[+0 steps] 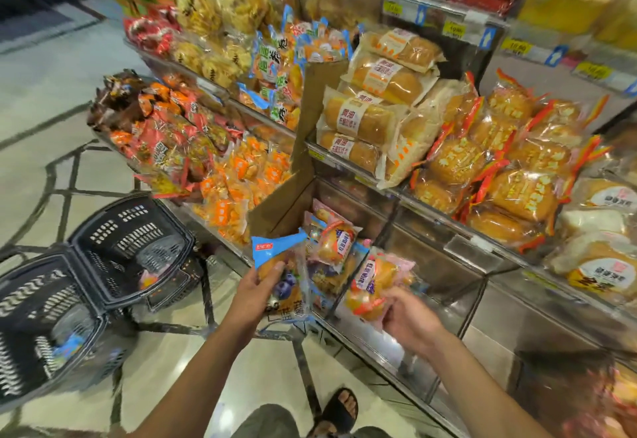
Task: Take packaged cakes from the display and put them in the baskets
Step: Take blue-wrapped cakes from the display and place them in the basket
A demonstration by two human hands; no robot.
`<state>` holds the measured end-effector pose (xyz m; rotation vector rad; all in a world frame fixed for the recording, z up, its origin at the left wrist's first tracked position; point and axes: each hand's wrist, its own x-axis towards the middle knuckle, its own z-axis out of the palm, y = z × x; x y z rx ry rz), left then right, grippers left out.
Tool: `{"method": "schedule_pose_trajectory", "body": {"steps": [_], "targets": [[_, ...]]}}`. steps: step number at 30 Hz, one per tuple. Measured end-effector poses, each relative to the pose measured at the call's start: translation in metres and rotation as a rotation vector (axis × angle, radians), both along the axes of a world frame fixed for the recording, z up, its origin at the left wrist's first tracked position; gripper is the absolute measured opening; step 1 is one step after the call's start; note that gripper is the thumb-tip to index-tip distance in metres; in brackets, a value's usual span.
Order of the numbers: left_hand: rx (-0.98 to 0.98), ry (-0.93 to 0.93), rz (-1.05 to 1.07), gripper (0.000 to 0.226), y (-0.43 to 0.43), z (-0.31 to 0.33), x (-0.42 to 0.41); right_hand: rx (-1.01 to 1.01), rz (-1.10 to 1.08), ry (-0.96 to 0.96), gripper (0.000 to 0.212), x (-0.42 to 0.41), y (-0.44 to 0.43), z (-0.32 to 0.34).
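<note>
My left hand (262, 282) grips a blue-wrapped blueberry cake packet (287, 275) in front of the lowest display bin. My right hand (403, 317) grips a pink-wrapped cake packet (374, 279) just above that bin's front edge. More pink and blue cake packets (332, 241) lie in the bin behind a cardboard divider (275, 210). Two dark plastic baskets stand on the floor to the left: the nearer basket (20, 299) holds a blue packet, and the farther basket (103, 227) holds an orange one.
Tiered metal shelves (482, 241) carry many bagged breads and buns, with yellow price tags (454, 29) on the rails. A sandalled foot (339, 410) stands on the tiled floor (69, 144) below the hands.
</note>
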<state>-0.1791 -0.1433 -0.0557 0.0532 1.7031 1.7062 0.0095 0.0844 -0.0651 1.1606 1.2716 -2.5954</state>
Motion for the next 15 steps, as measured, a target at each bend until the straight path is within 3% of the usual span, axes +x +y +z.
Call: {"method": "schedule_pose_trajectory", "body": {"steps": [2,5,8,13,15], "targets": [[0.006,0.028,0.026,0.048,-0.023,0.003,-0.004,-0.032,0.054,0.086,0.079,-0.014,-0.016,0.008],[-0.021,0.103,0.058,0.050,-0.065,0.008,-0.009,-0.169,0.088,0.214,0.060,-0.039,-0.052,0.028],[-0.041,0.141,0.136,0.064,-0.115,0.009,-0.016,-0.218,0.066,0.208,0.046,-0.071,-0.099,0.039],[-0.004,0.124,0.275,0.052,-0.213,0.010,-0.025,-0.084,0.184,0.141,0.096,-0.126,-0.196,0.046],[-0.030,0.119,0.339,0.041,-0.254,0.010,-0.030,-0.059,0.207,0.094,0.080,-0.146,-0.236,0.050]]}}
